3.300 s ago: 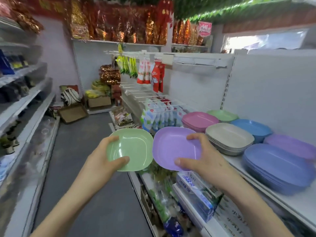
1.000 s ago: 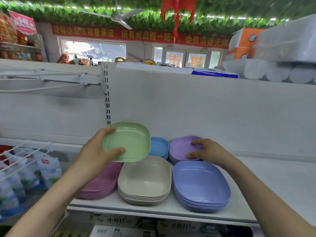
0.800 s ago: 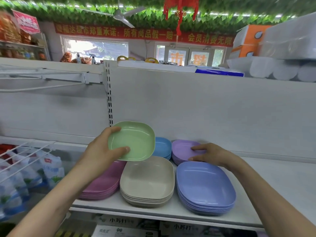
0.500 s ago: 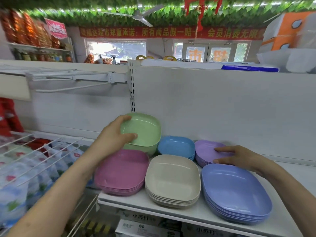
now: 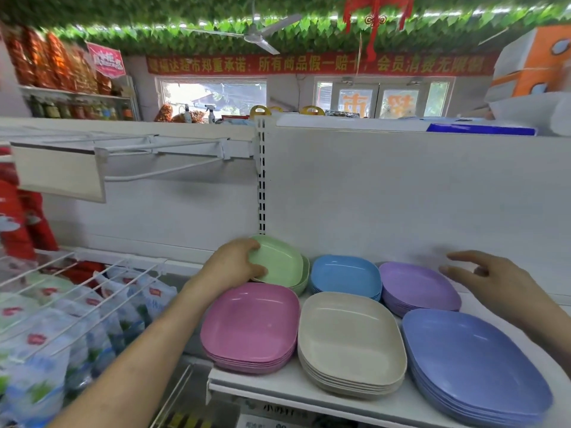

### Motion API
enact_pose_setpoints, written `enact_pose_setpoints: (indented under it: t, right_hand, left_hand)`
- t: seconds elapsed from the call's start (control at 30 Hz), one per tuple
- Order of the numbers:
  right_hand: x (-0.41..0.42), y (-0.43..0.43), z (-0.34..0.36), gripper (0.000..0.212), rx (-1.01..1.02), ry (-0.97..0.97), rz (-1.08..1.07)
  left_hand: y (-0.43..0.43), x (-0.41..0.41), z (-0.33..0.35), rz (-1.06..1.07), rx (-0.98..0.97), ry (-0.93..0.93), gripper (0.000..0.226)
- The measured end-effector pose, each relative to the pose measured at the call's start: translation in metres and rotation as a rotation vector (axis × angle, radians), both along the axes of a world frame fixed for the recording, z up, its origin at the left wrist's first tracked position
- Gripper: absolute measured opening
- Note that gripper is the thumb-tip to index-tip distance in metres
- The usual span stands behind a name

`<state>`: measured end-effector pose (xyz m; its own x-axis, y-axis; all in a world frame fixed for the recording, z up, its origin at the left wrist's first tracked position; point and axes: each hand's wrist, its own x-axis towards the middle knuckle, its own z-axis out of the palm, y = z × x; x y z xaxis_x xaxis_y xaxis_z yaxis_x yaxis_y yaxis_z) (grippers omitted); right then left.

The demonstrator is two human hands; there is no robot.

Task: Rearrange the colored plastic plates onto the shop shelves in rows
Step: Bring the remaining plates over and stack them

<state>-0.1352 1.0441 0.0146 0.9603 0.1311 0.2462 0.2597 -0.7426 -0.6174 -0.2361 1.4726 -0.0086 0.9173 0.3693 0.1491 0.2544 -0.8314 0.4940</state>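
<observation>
The fingers (image 5: 258, 246) of the left hand (image 5: 230, 267) wrap the near-left rim of a green plate (image 5: 279, 262), thumb on top of the rim, holding it just over or on a short green stack (image 5: 304, 278) at the back left of the white shelf (image 5: 268, 385); I cannot tell whether it is fully seated. The right hand (image 5: 491, 278) hangs open, fingers spread and slightly blurred, just right of the purple stack (image 5: 417, 287), holding nothing and touching no plate.

I read two rows on the shelf. Back row, left to right: green stack, blue stack (image 5: 345, 277), purple stack. Front row: pink stack (image 5: 250, 327), beige stack (image 5: 349, 341), and a periwinkle stack (image 5: 475, 366) of larger plates.

Legible writing: the red banner (image 5: 315, 63) above the windows carries yellow Chinese characters, including 郑重承诺 and 所有商品假一赔十; the right end is blurred. Below the shelf edge a box (image 5: 278, 410) shows 小苏打. The pink sign (image 5: 106, 61) at upper left is too blurred to read. Packets (image 5: 92, 304) under the wire rack (image 5: 61, 282) at left bear small red labels that I cannot read.
</observation>
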Motion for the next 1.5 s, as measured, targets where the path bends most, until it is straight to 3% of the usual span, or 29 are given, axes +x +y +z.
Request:
enact_pose_setpoints:
  t: [0.17, 0.53, 0.77, 1.0, 1.37, 1.5]
  right_hand:
    - [-0.023, 0.015, 0.015, 0.031, -0.002, -0.104, -0.045]
    - [-0.043, 0.021, -0.002, 0.039, -0.047, -0.124, -0.045]
    - [-0.049, -0.010, -0.004, 0.040, -0.011, -0.128, -0.033]
    - [-0.069, -0.110, -0.001, 0.042, -0.010, -0.144, -0.052]
    - [-0.140, -0.391, -0.023, 0.033, -0.031, -0.063, -0.258]
    - [-0.179, -0.484, -0.031, 0.023, 0.001, -0.034, -0.341]
  left_hand:
    - [0.008, 0.012, -0.010, -0.042, 0.048, 0.088, 0.054]
    - [0.014, 0.023, -0.015, -0.069, 0.087, 0.128, 0.058]
    - [-0.026, 0.008, 0.006, -0.022, 0.212, -0.090, 0.047]
    - [-0.159, -0.009, 0.043, -0.104, 0.185, -0.242, 0.039]
    - [-0.472, -0.001, 0.029, -0.400, 0.088, -0.376, 0.034]
    - [-0.589, 0.013, 0.012, -0.523, 0.086, -0.335, 0.019]
